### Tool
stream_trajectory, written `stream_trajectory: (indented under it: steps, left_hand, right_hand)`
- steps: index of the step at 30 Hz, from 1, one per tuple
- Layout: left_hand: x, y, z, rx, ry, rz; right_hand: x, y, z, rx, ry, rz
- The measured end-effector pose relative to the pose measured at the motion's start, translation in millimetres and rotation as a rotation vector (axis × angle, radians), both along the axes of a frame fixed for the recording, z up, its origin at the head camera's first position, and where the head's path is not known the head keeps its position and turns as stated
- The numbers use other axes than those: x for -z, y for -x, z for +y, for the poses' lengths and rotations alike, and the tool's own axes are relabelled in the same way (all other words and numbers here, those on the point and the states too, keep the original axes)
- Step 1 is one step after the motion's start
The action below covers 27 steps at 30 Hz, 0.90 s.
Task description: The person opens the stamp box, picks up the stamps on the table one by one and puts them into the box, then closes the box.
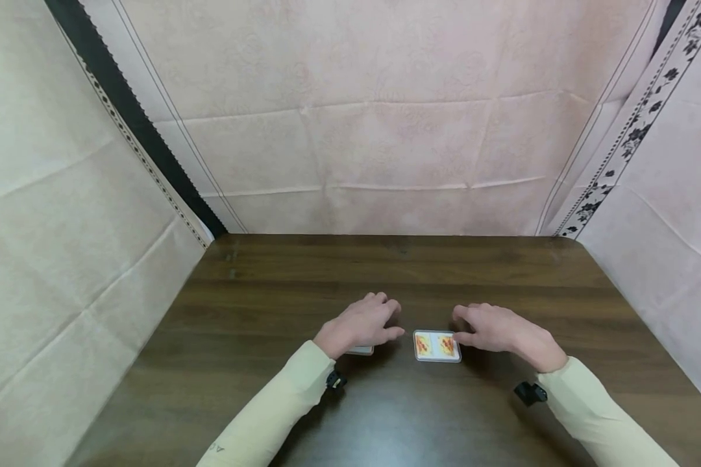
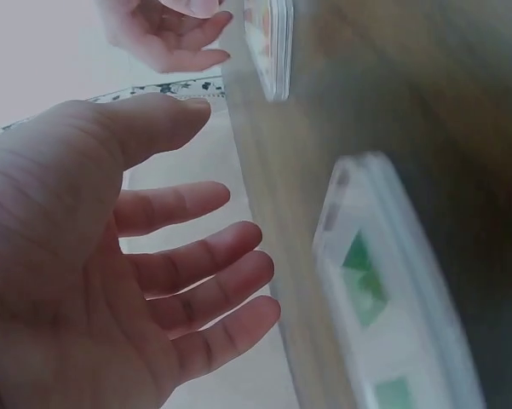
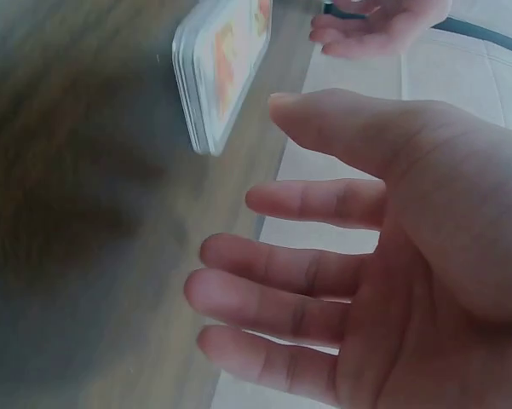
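Observation:
A small stack of cards with orange pictures on its white top lies on the wooden table between the hands. My right hand hovers at its right side, fingers spread and bent a little, holding nothing; in the right wrist view a gap shows between thumb and stack. My left hand is above a second card stack, which it mostly hides in the head view. The left wrist view shows green shapes on that stack; the left fingers are apart from it and hold nothing.
The brown wooden table reaches back to a pale cloth curtain. More cloth hangs along the left side and the right side. Each wrist carries a small black camera.

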<state>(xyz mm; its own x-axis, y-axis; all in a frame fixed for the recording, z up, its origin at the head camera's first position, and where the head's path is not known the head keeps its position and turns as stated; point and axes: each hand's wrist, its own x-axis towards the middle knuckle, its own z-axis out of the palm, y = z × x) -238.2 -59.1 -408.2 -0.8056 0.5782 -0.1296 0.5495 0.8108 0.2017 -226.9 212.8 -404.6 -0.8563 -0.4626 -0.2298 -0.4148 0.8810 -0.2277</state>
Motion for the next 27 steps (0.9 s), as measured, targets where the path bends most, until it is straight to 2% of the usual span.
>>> stream_trajectory:
  steps: [6, 13, 18, 27]
  left_hand:
    - [-11.2, 9.9, -11.3, 0.021, 0.010, 0.024]
    - [-26.6, 20.6, -21.0, 0.024, 0.042, 0.056]
    - [-35.3, 25.7, -28.2, 0.007, 0.049, 0.087]
    - [-53.8, 32.4, -44.2, -0.027, 0.057, 0.124]
  right_hand:
    - [-8.5, 11.5, 14, -0.031, 0.047, 0.056]
    - [-18.1, 28.0, 30, -0.029, 0.154, 0.054]
    - [-28.3, 33.9, 39, -0.032, 0.153, 0.122]
    - [-40.0, 42.3, 57, 0.020, 0.139, 0.234]
